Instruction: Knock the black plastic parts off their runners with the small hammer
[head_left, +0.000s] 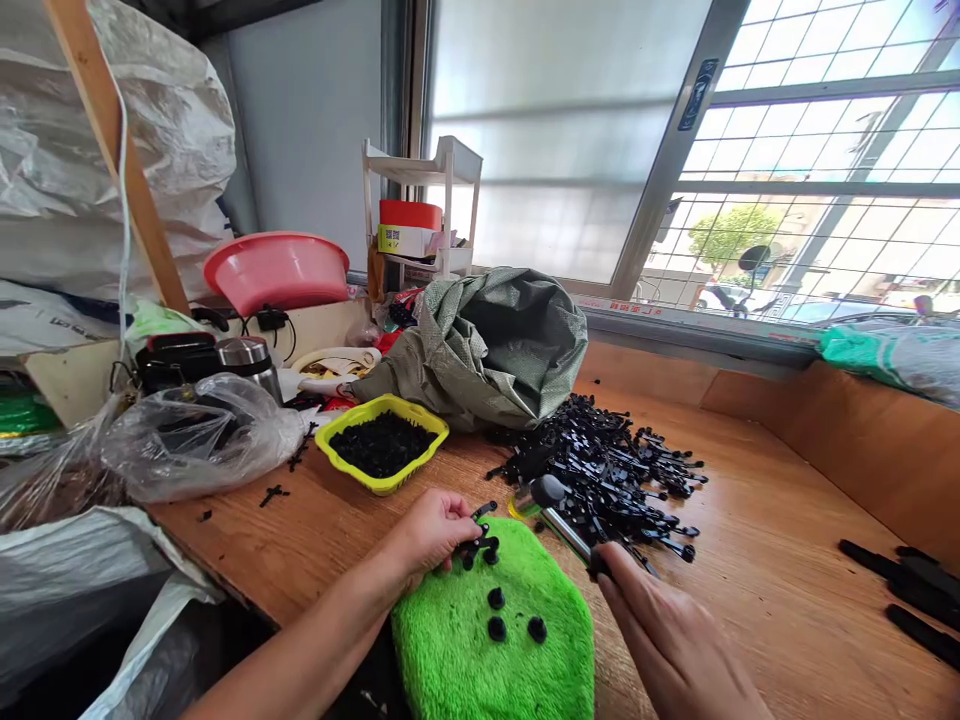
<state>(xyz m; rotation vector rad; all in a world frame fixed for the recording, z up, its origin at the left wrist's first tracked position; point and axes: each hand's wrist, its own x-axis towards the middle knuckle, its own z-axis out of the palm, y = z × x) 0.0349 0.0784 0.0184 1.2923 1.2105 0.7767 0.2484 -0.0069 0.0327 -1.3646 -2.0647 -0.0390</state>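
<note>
Left hand [442, 530] pinches black part [480, 535]; right hand [652, 600] closed round mallet [566, 530] handle. Red lettering, unreadable, on far sill [637, 311].

Bare hands [439, 528]; bare forearms [319, 640]

A pink basin [276, 272] is seen beside a white shelf rack [459, 160], on which a red box [410, 215] is held. A steel flask [247, 362] is partly covered by a clear plastic bag [202, 445]. Cars outside are seen through a barred window [795, 150].
</note>
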